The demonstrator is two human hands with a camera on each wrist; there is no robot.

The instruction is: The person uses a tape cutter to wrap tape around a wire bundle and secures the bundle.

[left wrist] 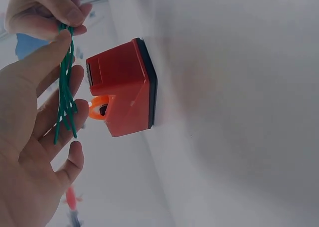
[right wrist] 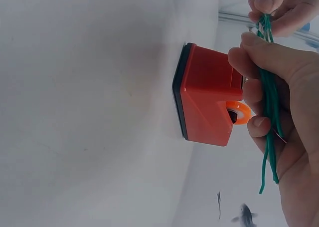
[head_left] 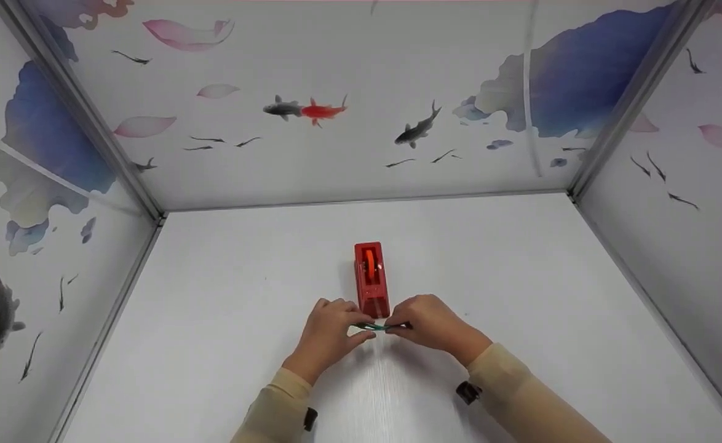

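A bundle of thin green strands (head_left: 376, 327) is stretched between the two hands, just in front of a red tape dispenser (head_left: 373, 294). My left hand (head_left: 330, 329) pinches one side near the middle; in the left wrist view the loose ends of the strands (left wrist: 65, 85) lie across its fingers. From the other side my right hand (head_left: 432, 323) grips the bundle between thumb and fingers. Its loose ends (right wrist: 269, 152) hang past the curled fingers in the right wrist view. Exactly how the strands are joined at the middle is partly hidden by the fingertips.
An orange tape roll (head_left: 370, 264) sits in the dispenser, which stands on the white table (head_left: 244, 264). Printed wall panels with fish and petals, such as the back panel (head_left: 349, 160), enclose the table at the back and both sides.
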